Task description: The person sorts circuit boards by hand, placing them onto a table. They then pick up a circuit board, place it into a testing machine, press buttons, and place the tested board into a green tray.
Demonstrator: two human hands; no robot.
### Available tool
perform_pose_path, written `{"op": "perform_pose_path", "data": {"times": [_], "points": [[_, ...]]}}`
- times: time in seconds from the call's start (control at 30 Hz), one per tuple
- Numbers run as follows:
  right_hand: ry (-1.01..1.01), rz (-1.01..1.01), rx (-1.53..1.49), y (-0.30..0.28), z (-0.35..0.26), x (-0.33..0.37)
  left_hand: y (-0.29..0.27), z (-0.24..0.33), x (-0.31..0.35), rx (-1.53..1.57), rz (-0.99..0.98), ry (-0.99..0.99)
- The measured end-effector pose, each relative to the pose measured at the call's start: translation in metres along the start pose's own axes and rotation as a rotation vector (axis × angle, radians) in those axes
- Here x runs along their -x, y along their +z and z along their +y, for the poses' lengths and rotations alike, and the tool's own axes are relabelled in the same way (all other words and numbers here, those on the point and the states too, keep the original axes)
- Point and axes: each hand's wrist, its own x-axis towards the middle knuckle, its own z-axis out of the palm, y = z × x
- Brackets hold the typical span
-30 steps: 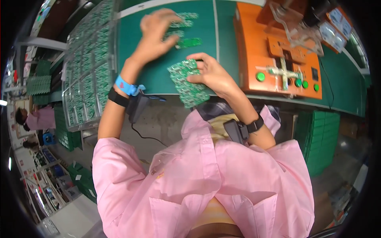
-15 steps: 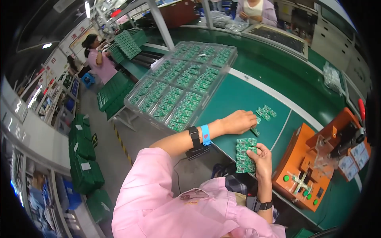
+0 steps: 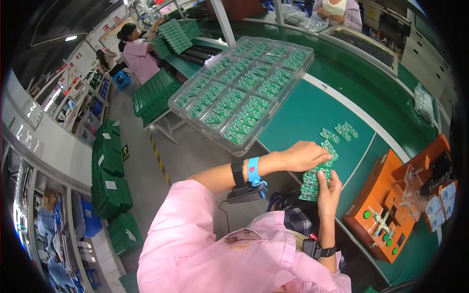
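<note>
A strip of several green circuit boards (image 3: 309,185) is gripped in my right hand (image 3: 330,191), thumb across its face, close to the bench's near edge. My left hand (image 3: 307,156), with a blue wristband on its wrist, reaches in from the left just above the strip's far end. Its fingers are pinched together on a single circuit board (image 3: 330,147), partly hidden by the fingertips. Beyond the fingers, a few loose circuit boards (image 3: 343,132) lie on the green bench mat (image 3: 298,117).
A clear compartment tray (image 3: 259,128) full of circuit boards stands at the left, overhanging the bench. An orange test fixture (image 3: 371,210) with green buttons sits at the right. Green crates (image 3: 110,193) are stacked on the floor. Co-workers (image 3: 141,61) work farther off.
My left hand has moved nearer to my right hand and the strip, with a board at its fingertips. The whole view has shifted, so the bench sits differently in it.
</note>
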Motion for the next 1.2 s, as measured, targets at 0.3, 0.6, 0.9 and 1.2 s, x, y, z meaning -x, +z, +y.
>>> {"op": "perform_pose_path", "data": {"times": [0.3, 0.6, 0.9, 1.2], "points": [[-0.055, -0.031, -0.169, 0.004, -0.004, 0.024, 0.002, -0.015, -0.011, 0.159, 0.105, -0.019], [0.293, -0.045, -0.533, -0.012, -0.027, 0.026, 0.032, -0.032, -0.044, -0.417, 0.550, 0.492], [-0.085, 0.036, -0.086, -0.006, 0.002, 0.022, 0.030, 0.009, -0.001, 0.094, 0.099, -0.020], [0.012, -0.089, -0.299, -0.013, -0.006, 0.036, 0.038, -0.011, -0.031, -0.308, 0.202, 0.304]]}}
